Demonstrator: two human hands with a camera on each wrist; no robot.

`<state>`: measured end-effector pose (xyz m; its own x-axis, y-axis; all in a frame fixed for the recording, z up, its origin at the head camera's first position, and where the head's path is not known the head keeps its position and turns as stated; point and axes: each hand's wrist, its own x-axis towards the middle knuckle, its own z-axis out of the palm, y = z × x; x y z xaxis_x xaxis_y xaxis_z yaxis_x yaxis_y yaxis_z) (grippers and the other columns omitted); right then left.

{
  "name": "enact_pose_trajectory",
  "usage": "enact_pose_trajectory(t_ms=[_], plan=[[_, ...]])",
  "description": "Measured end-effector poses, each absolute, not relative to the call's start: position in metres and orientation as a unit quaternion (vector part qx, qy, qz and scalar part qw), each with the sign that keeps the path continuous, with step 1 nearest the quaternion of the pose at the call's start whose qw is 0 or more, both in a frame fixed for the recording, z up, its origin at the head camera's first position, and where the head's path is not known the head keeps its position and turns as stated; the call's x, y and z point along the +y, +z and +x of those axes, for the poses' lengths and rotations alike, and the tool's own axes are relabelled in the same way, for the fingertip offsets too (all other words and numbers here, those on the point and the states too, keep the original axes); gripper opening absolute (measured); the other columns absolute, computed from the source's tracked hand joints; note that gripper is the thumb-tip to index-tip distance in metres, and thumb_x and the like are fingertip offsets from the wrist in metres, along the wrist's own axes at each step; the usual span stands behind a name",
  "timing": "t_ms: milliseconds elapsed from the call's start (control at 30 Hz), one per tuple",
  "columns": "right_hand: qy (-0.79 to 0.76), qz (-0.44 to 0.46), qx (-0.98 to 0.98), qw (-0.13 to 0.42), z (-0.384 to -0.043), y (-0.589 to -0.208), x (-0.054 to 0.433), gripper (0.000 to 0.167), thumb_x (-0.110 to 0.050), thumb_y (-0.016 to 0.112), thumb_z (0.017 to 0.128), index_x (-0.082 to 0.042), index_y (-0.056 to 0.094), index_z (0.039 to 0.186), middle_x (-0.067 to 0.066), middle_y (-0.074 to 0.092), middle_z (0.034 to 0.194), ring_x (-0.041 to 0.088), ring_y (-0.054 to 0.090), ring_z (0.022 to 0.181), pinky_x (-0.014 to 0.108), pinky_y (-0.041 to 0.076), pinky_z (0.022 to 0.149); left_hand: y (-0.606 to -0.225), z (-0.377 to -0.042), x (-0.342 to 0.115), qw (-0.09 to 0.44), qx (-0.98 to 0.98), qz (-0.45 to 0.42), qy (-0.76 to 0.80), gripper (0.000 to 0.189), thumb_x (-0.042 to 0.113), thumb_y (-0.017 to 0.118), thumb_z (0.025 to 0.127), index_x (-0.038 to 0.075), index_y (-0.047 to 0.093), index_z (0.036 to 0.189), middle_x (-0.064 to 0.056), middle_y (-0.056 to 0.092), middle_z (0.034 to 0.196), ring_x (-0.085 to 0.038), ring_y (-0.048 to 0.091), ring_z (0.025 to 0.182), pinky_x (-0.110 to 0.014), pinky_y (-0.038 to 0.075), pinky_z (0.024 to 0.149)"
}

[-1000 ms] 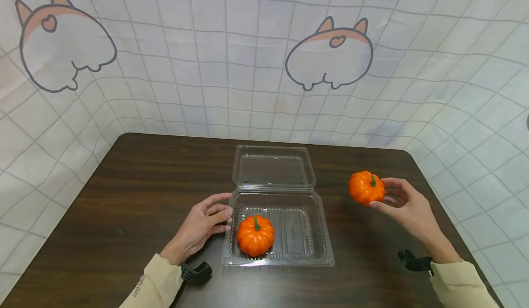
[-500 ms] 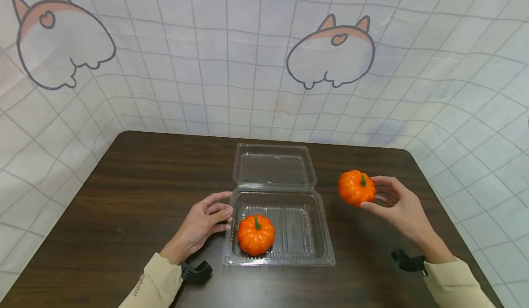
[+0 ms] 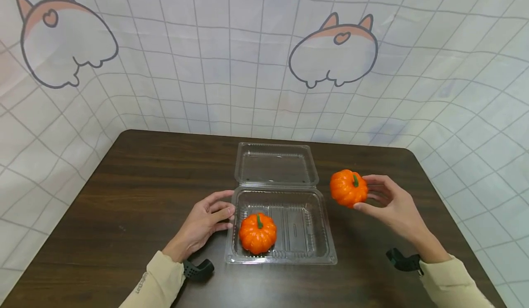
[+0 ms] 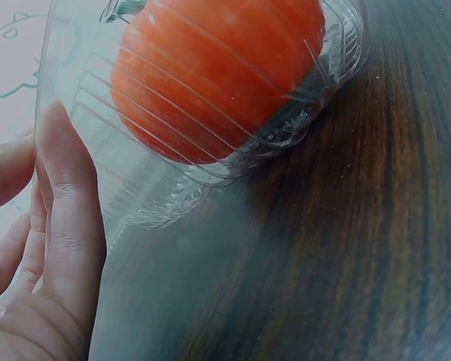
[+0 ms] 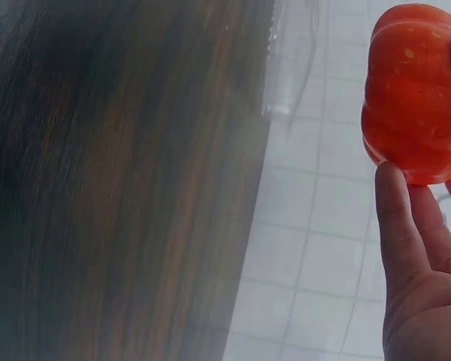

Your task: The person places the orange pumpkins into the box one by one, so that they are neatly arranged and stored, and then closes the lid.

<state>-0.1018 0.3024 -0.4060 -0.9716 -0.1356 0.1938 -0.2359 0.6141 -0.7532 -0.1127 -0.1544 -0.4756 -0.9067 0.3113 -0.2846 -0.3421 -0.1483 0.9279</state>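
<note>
An open clear plastic clamshell container (image 3: pixel 295 225) sits on the table with its lid laid back. A small orange toy pumpkin (image 3: pixel 258 233) with a green stem rests in the left half of its base; through the clear wall the left wrist view shows the same pumpkin (image 4: pixel 218 75). My left hand (image 3: pixel 202 223) pinches the container's left rim between thumb and fingers. To the right of the container, my right hand (image 3: pixel 392 207) holds a second orange pumpkin (image 3: pixel 348 188) by its right side, raised above the table. Fingertips press against this pumpkin (image 5: pixel 417 98) in the right wrist view.
The dark wood-grain table (image 3: pixel 144 175) has rounded far corners. A white gridded curtain (image 3: pixel 198 69) with cartoon animal drawings hangs behind and around it. The container's lid (image 3: pixel 276 165) lies toward the table's far edge. Each wrist wears a black band (image 3: pixel 402 260).
My right hand has moved left toward the container, carrying the second pumpkin. My left hand keeps its place at the rim, and the first pumpkin stays put in the base.
</note>
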Motion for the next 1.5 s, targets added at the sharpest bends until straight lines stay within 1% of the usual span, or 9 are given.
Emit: enact_pose_trajectory(t_ms=[100,200,433,533,800,1067,1233,1400,1500], plan=[[0.43,0.11,-0.894,0.055,-0.101,-0.405,0.297,0.066,-0.014,0.089,0.082,-0.011,0.056,0.139,-0.003,0.062,0.13,-0.013,0.063,0.105,0.003,0.052,0.091,-0.476,-0.112,-0.155,0.216,0.618,-0.014,0.755,0.061,0.01,0.072,0.097,0.01,0.045,0.152,0.001,0.069,0.106,-0.012,0.068,0.089,-0.026,0.064,0.08],[0.434,0.111,-0.892,0.053,-0.099,-0.404,0.293,0.066,-0.014,0.09,0.081,-0.012,0.056,0.138,0.002,0.062,0.131,-0.012,0.063,0.105,0.004,0.052,0.091,-0.476,-0.111,-0.155,0.217,0.62,-0.014,0.754,0.061,0.011,0.072,0.098,0.01,0.045,0.153,0.002,0.069,0.106,-0.013,0.068,0.089,-0.026,0.064,0.08],[0.441,0.128,-0.887,0.057,-0.098,-0.401,0.287,0.064,-0.01,0.09,0.08,-0.011,0.058,0.136,-0.014,0.062,0.127,-0.012,0.064,0.106,0.004,0.052,0.092,-0.476,-0.111,-0.155,0.216,0.623,-0.009,0.752,0.062,0.014,0.073,0.097,0.01,0.046,0.152,0.001,0.069,0.107,-0.013,0.068,0.09,-0.026,0.064,0.081],[0.446,0.136,-0.883,0.054,-0.098,-0.399,0.284,0.064,-0.009,0.089,0.08,-0.011,0.058,0.136,-0.018,0.061,0.127,-0.011,0.063,0.107,0.005,0.052,0.092,-0.476,-0.112,-0.156,0.215,0.623,-0.01,0.752,0.062,0.014,0.073,0.097,0.01,0.046,0.152,0.001,0.069,0.107,-0.013,0.068,0.09,-0.026,0.064,0.081],[0.453,0.152,-0.877,0.045,-0.097,-0.4,0.276,0.063,-0.006,0.088,0.081,-0.011,0.058,0.136,-0.021,0.06,0.128,-0.011,0.063,0.109,0.006,0.053,0.094,-0.477,-0.113,-0.155,0.219,0.625,-0.017,0.749,0.062,0.014,0.074,0.096,0.011,0.047,0.152,0.0,0.069,0.109,-0.014,0.068,0.091,-0.027,0.064,0.082],[0.469,0.165,-0.867,0.031,-0.097,-0.401,0.268,0.063,-0.005,0.088,0.081,-0.011,0.059,0.136,-0.018,0.062,0.127,-0.007,0.065,0.109,0.01,0.055,0.094,-0.477,-0.114,-0.154,0.215,0.626,-0.019,0.75,0.061,0.012,0.074,0.096,0.011,0.048,0.151,0.0,0.069,0.107,-0.013,0.068,0.089,-0.027,0.065,0.081],[0.475,0.175,-0.862,0.019,-0.095,-0.402,0.262,0.063,-0.005,0.089,0.08,-0.013,0.059,0.135,-0.014,0.062,0.128,-0.005,0.067,0.109,0.014,0.058,0.093,-0.476,-0.113,-0.154,0.217,0.626,-0.019,0.749,0.061,0.013,0.074,0.096,0.012,0.047,0.151,0.001,0.069,0.107,-0.013,0.068,0.088,-0.028,0.065,0.081],[0.469,0.18,-0.864,0.009,-0.094,-0.404,0.256,0.063,-0.008,0.09,0.08,-0.015,0.06,0.135,-0.001,0.064,0.129,-0.005,0.067,0.108,0.018,0.059,0.093,-0.475,-0.113,-0.154,0.216,0.628,-0.02,0.747,0.061,0.013,0.074,0.096,0.012,0.048,0.151,0.0,0.069,0.107,-0.014,0.068,0.089,-0.028,0.065,0.081],[0.466,0.184,-0.865,0.006,-0.094,-0.406,0.251,0.064,-0.01,0.09,0.079,-0.016,0.06,0.134,0.005,0.065,0.128,-0.005,0.067,0.108,0.017,0.059,0.094,-0.475,-0.113,-0.154,0.216,0.629,-0.019,0.747,0.061,0.014,0.074,0.096,0.013,0.048,0.151,0.0,0.068,0.107,-0.014,0.068,0.09,-0.028,0.065,0.081]])
